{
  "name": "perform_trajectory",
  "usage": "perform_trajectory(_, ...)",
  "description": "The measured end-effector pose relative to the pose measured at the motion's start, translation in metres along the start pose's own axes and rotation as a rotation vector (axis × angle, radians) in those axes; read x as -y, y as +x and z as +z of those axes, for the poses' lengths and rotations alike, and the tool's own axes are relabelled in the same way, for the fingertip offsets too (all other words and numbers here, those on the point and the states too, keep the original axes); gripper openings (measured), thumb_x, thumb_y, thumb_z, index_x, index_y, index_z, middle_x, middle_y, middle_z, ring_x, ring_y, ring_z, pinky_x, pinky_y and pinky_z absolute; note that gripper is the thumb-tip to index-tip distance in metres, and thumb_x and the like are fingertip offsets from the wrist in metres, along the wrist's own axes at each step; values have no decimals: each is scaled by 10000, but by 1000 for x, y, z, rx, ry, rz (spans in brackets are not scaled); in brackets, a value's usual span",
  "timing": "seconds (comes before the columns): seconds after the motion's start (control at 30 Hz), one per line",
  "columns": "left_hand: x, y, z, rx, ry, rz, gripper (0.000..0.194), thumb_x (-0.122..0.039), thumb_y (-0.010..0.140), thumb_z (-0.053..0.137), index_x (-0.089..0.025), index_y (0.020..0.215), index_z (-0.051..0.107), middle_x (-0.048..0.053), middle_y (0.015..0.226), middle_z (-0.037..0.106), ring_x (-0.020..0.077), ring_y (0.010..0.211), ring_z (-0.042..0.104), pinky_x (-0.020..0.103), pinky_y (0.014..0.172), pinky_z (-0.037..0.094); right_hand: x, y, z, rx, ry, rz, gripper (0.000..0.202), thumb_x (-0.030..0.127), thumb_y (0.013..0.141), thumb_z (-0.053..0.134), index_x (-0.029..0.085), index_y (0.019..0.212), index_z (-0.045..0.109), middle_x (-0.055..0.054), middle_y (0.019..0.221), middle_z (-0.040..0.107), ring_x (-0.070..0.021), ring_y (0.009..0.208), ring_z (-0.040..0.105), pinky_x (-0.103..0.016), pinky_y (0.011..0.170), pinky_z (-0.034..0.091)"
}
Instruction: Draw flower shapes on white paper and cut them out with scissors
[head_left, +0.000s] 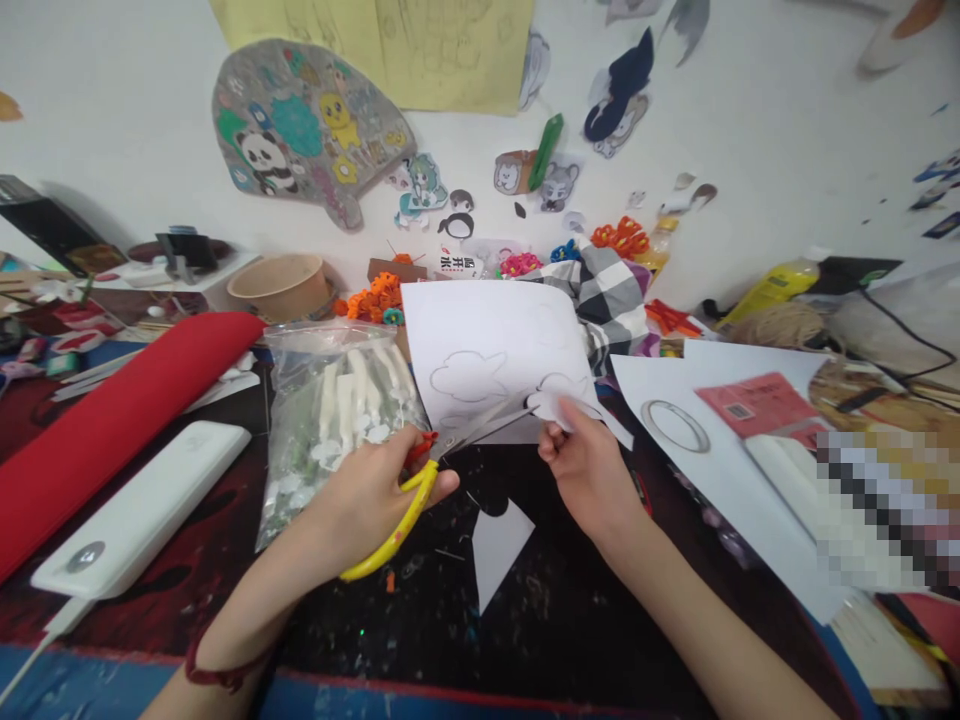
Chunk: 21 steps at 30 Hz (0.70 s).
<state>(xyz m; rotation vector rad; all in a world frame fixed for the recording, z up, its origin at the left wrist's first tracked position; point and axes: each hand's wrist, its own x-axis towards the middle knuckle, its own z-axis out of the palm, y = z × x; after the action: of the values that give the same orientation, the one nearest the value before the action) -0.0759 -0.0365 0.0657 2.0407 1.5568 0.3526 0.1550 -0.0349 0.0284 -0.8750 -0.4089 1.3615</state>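
My left hand (390, 480) grips scissors (405, 520) with yellow and red handles. Their blades point right and reach the edge of a small white paper piece (555, 397) with drawn outlines. That piece is pinched between the fingers of my right hand (589, 450). Behind the blades stands a white sheet (487, 320) with pencilled cloud-like shapes, its lower part partly covered by the scissors and paper. On the dark mat below lies a white paper scrap (499, 550) with a curved notch in its top. I cannot tell how far the blades are apart.
To the left are a clear plastic bag (300, 400) of pale sticks, a white power bank (150, 505) with a cable, and a long red roll (127, 430). At right, a tape ring (675, 425) and a pink packet (765, 405) rest on white paper (720, 500).
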Motion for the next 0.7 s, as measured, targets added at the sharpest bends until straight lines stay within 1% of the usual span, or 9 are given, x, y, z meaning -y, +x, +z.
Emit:
perform_trajectory(0.07, -1, 0, 4, -2, 15, 1, 360, -593, 802, 544, -237, 812, 496, 7, 614, 591, 203, 539, 522, 276, 530, 316, -1, 3, -2, -22, 2, -29, 239, 327, 712, 850, 192, 706, 652, 32, 655, 579, -106, 608, 548, -219, 541, 471)
perform_trajectory(0.13, -2, -1, 6, -10, 23, 6, 347, -577, 808, 551, -233, 851, 528, 12, 616, 594, 212, 542, 527, 279, 531, 312, -1, 5, -3, -37, -12, -76, 246, 352, 703, 859, 195, 766, 680, 16, 761, 642, -114, 662, 578, -235, 597, 505)
perform_trajectory(0.23, -3, -1, 8, -34, 11, 20, 344, -570, 810, 563, -231, 866, 552, 18, 614, 599, 216, 541, 534, 279, 529, 315, 0, 6, -3, -26, -47, -135, 240, 362, 704, 857, 201, 807, 713, -3, 882, 695, -133, 749, 620, -258, 667, 536)
perform_trajectory(0.3, -3, 0, 8, -44, -14, 32, 363, -581, 801, 570, -227, 878, 567, 25, 629, 613, 215, 545, 546, 277, 530, 329, 1, 5, -1, 5, -78, -167, 210, 358, 727, 841, 193, 794, 729, -12, 870, 705, -146, 786, 638, -280, 726, 553)
perform_trajectory(0.37, -4, 0, 5, -37, -41, 53, 380, -589, 799, 566, -221, 895, 577, 35, 665, 640, 215, 565, 564, 275, 538, 349, 4, 2, 1, 34, -109, -191, 188, 345, 745, 829, 181, 774, 742, -17, 823, 707, -149, 773, 646, -301, 765, 564)
perform_trajectory(0.43, -2, 0, 2, -2, -48, 75, 386, -588, 821, 540, -216, 917, 580, 36, 693, 653, 210, 585, 572, 274, 548, 367, 7, -2, 3, 53, -141, -174, 180, 330, 746, 828, 168, 747, 750, -18, 773, 702, -145, 723, 645, -295, 730, 568)
perform_trajectory(0.57, 13, -4, -8, 123, -96, 135, 372, -566, 879, 490, -217, 979, 572, 16, 732, 634, 178, 604, 547, 262, 563, 393, 10, -12, 1, 27, -185, -50, 189, 306, 721, 843, 150, 682, 745, -22, 673, 682, -116, 591, 613, -232, 546, 507)
perform_trajectory(0.63, 23, -7, -12, 161, -149, 176, 317, -533, 900, 498, -222, 927, 553, 9, 749, 617, 163, 628, 530, 253, 579, 401, 8, -15, -4, -4, -176, -2, 189, 276, 697, 860, 154, 638, 728, -12, 609, 655, -101, 544, 587, -210, 492, 464)
perform_trajectory(0.7, 31, -10, -13, 174, -187, 199, 287, -511, 909, 501, -227, 880, 529, 2, 732, 603, 157, 630, 517, 254, 592, 397, 6, -16, -10, -25, -156, 40, 200, 243, 674, 873, 159, 599, 709, 2, 565, 624, -86, 513, 558, -194, 460, 428)
